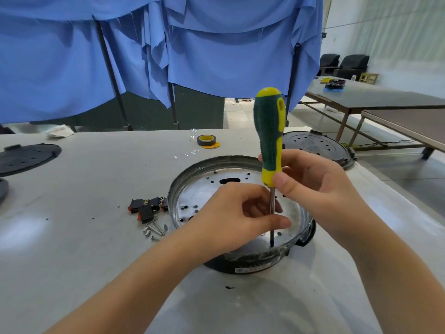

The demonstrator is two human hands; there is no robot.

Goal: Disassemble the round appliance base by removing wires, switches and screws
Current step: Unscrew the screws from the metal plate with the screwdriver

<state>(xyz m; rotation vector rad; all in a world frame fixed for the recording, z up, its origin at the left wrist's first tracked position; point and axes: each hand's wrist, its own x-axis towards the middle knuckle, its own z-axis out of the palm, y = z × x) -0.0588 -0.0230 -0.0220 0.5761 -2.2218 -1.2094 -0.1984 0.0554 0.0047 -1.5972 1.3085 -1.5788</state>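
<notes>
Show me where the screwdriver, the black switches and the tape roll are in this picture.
screwdriver [269, 131]: head view, on the green handle.
black switches [144, 208]: head view, on the middle of the group, left of the round base.
tape roll [207, 141]: head view, on its outer wall.

Our left hand [237, 213] hides part of the base [192, 179]; the screwdriver [269, 131] tip's seating is unclear.

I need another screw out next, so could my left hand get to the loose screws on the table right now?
Probably yes. The left hand only steadies the screwdriver shaft, and the screws lie on the table just left of the base, nothing between.
</notes>
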